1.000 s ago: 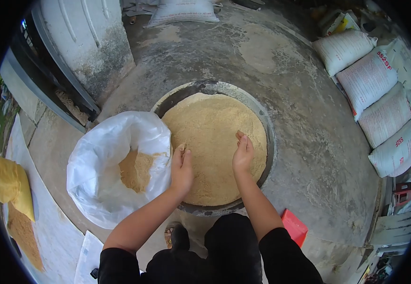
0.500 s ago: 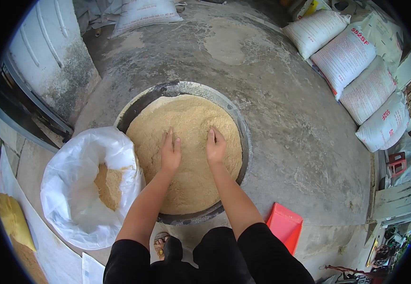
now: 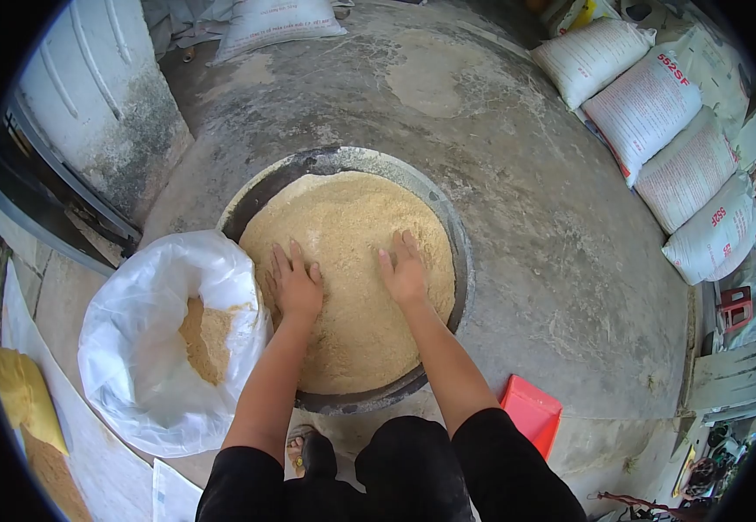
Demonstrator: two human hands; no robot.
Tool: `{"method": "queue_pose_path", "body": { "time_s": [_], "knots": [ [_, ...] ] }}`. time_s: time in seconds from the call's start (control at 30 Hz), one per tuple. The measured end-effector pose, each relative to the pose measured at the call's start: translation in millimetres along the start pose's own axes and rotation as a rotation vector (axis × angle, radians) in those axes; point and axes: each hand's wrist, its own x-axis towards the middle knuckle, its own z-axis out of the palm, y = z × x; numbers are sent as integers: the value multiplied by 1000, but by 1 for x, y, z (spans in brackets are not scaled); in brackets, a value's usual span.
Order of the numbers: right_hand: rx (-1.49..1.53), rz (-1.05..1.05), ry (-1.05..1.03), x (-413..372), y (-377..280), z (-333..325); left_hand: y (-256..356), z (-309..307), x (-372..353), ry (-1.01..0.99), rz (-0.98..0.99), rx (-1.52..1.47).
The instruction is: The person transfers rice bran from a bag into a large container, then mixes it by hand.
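Note:
A wide round black tub (image 3: 247, 204) stands on the floor in front of me, filled with a yellowish, crumbly meal (image 3: 347, 348). My left hand (image 3: 297, 285) lies palm down on the left part of the meal, fingers spread. On the right part, my right hand (image 3: 406, 271) rests on the meal with its fingers stretched forward and the thumb apart. Neither hand holds an object. Close to the tub's left side is a clear plastic bag (image 3: 117, 348), its mouth wide, with more of the meal inside.
A red plastic scoop or tray (image 3: 532, 413) lies to the right of my legs. Full white sacks (image 3: 643, 109) line the right side. Another white sack (image 3: 282, 26) lies at the back, beside a pale wall (image 3: 104, 78). A yellow sack (image 3: 25, 396) is at far left.
My hands have moved apart and turned palm down, the left hand shifting left and its fingers spreading. The whole view has shifted slightly.

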Motion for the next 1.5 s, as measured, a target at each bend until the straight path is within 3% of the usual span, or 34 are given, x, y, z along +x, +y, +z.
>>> {"method": "queue_pose_path", "body": {
  "time_s": [0.07,0.13,0.2,0.27,0.3,0.33,0.37,0.4,0.47,0.5,0.53,0.57,0.63,0.7,0.77,0.83,0.9,0.97,1.13,1.2,1.23,1.27,1.5],
  "knots": [
    [43,107,-103,-6,-12,7,1,-2,0,-82,-1,37],
    [76,117,-165,-14,-10,5,9,-17,1,-269,-85,-86],
    [116,120,-209,-20,-12,-1,12,-21,-8,-323,-62,-131],
    [245,72,-426,-29,-10,-10,16,-26,-14,-371,-39,-179],
    [246,74,-423,-26,-14,-22,18,-37,-17,-508,-47,-314],
    [233,156,-473,-22,-23,-41,21,-48,-18,-645,-56,-450],
    [221,238,-528,-19,-26,-52,25,-60,-18,-647,-58,-447],
    [223,240,-533,-16,-17,-48,30,-74,-18,-616,-28,-419],
    [349,61,-39,-16,3,-32,26,-70,-17,-598,2,-385],
    [348,69,-41,-15,6,-29,18,-53,-15,-433,16,-408],
    [396,222,-63,-13,7,-27,12,-36,-14,-265,28,-432],
    [444,373,-84,-13,7,-25,7,-22,-15,-267,26,-434],
    [460,439,-82,-19,-1,-12,-1,-3,-22,-92,-39,-400],
    [476,503,-76,-30,-13,3,4,2,-36,-120,-20,-395],
    [676,599,-39,-36,-23,19,15,7,-43,-138,-5,-392],
    [743,617,22,-39,-27,24,23,14,-51,-128,-3,-692],
    [811,641,82,-46,-33,28,24,19,-55,-127,-45,-789],
    [1075,700,113,-47,-39,29,29,20,-53,-111,-78,-899],
    [1333,781,139,-54,-57,44,45,-2,-51,-169,-795,-1545],
    [1352,782,160,-51,-68,43,47,-11,-49,-139,-841,-1628],
    [1405,889,159,-50,-81,32,48,-16,-48,-118,-893,-1711],
    [1454,997,154,-48,-93,22,45,-21,-47,-111,-891,-1718],
    [1667,1001,-13,-46,-164,-2,19,-98,-39,22,-816,-1847]
  ]
}}
